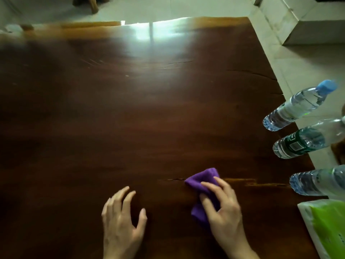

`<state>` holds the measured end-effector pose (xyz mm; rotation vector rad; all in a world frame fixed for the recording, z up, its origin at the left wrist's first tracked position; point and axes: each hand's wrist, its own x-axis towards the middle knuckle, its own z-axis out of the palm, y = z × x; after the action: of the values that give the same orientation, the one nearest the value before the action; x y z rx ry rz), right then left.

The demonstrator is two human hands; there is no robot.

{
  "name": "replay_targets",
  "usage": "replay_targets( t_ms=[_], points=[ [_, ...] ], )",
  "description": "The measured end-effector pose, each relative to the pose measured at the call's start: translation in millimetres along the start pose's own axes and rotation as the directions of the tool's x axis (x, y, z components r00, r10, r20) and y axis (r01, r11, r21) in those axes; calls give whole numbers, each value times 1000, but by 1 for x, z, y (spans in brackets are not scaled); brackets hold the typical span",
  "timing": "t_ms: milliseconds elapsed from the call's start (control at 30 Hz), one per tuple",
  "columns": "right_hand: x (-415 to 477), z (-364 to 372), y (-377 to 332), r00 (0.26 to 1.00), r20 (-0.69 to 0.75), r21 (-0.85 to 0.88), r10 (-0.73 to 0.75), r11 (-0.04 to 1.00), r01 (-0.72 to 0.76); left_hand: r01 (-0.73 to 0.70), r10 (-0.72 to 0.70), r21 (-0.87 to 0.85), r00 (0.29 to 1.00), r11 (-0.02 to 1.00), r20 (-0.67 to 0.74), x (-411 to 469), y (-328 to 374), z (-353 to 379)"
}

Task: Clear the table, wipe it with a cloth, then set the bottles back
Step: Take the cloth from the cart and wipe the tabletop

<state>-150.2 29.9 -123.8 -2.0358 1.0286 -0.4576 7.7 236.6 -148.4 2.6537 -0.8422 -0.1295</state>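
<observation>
A purple cloth lies bunched on the dark wooden table near the front. My right hand presses on it, fingers curled over its near part. To its left, my left hand rests on the wood with fingers apart and nothing in it. Three clear water bottles stand along the table's right edge: one with a blue cap, one with a green label, and a third nearest me.
A white and green tissue pack lies at the front right corner. White boxes stand on the pale tiled floor beyond the right edge. A wooden furniture leg shows past the far edge.
</observation>
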Motion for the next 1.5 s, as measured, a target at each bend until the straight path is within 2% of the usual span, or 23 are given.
replay_targets(
  t_ms=[133,267,367,433,533,633,700,800,900,933,1000,1133,1300,1400,1500],
  points=[
    [62,-28,30,991,-127,-117,52,991,-67,29,-30,21,998,999,62,38,2,12],
    [118,-43,61,942,-309,-211,128,957,-199,28,-32,71,997,997,66,38,-1,25],
    [139,-36,68,916,-354,-274,188,916,-293,19,-23,86,998,996,50,35,-3,30],
    [143,-19,59,920,-356,-328,165,899,-289,17,-21,82,999,996,44,36,-3,30],
    [141,23,25,964,-262,-377,51,914,-151,14,-16,66,999,998,28,36,-2,29],
    [126,74,-19,995,-88,-382,-46,924,9,39,-39,37,999,999,5,36,-3,28],
    [111,107,-46,991,27,-370,-131,920,132,43,-43,19,999,999,-18,36,-4,29],
    [90,147,-75,934,210,-309,-289,886,344,33,-32,17,999,999,-30,35,-6,31],
    [76,169,-86,798,397,-240,-454,788,568,96,-96,-24,995,995,-18,34,-8,32],
    [75,170,-86,763,431,-226,-482,761,608,123,-124,-41,992,992,-10,34,-8,31],
    [79,166,-82,756,430,-235,-494,747,622,130,-131,-47,991,990,-15,34,-7,30],
    [91,140,-62,853,313,-294,-417,811,505,83,-84,-31,996,996,-33,34,-5,31],
    [119,83,-16,975,133,-411,-180,885,219,110,-110,-34,994,993,-5,34,-4,29],
    [130,47,12,998,-26,-429,-51,902,35,132,-131,-40,991,990,12,34,-4,29],
    [135,17,34,970,-213,-401,116,895,-195,139,-138,-38,990,990,17,34,-4,29]
  ],
)
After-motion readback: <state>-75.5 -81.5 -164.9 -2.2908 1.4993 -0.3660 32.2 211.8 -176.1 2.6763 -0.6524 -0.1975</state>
